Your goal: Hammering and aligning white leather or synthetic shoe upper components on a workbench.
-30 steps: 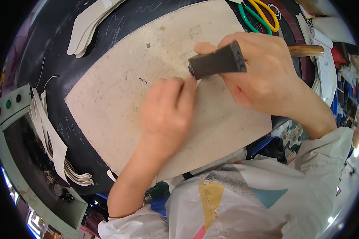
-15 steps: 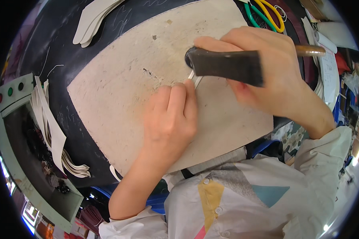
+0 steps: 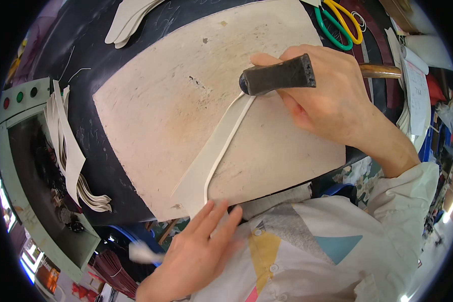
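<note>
My right hand (image 3: 334,95) is closed round a hammer (image 3: 279,78) with a dark metal head and a wooden handle sticking out to the right. The head rests at the far end of a long off-white strip piece (image 3: 211,151), which looks like leather. Along its right side runs a raised narrow edge. The strip slants over a worn cream board toward me. At the near end, over the board's front edge, my left hand (image 3: 199,251) lies with fingers stretched and slightly apart, fingertips touching the strip; its thumb is hidden. A blurred white shape shows beside that hand.
The cream board (image 3: 151,110) lies on a black tabletop (image 3: 60,55). Cut off-white pieces (image 3: 128,22) are stacked at far left, with a bundle of strips (image 3: 70,161) nearer. Scissors (image 3: 340,25) with yellow and green handles lie far right. A metal box with buttons (image 3: 22,103) stands left.
My left hand has moved from mid-board to the near edge, uncovering the strip, and its fingers have spread. The hammer has shifted slightly, its head tilting, still in my right hand.
</note>
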The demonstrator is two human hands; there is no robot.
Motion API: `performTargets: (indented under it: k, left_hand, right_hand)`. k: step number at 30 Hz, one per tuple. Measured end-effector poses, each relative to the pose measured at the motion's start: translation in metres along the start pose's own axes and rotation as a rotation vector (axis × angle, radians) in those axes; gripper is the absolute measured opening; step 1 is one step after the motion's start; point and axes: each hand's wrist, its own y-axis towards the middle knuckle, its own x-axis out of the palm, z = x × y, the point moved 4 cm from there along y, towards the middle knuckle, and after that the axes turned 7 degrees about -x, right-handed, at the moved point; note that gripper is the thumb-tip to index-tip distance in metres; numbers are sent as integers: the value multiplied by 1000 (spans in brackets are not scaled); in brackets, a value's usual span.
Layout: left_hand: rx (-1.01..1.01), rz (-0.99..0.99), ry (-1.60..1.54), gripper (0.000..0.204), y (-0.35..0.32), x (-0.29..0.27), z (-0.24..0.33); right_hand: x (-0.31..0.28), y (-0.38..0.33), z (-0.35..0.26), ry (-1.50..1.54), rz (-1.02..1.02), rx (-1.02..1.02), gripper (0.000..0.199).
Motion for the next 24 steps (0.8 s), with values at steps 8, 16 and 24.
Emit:
performTargets:
  k: [8,16,24]
  left_hand:
    - [200,560,-3,24,108,-30,-22]
    - [220,519,96,14,147,-22,-22]
    - [349,547,39,14,173,-36,-35]
  right_hand:
    - [0,-5,-1,-24,43,0,35]
    - [-5,-7,13,13,65,59,27]
    - [3,14,27,-106,45,82,37]
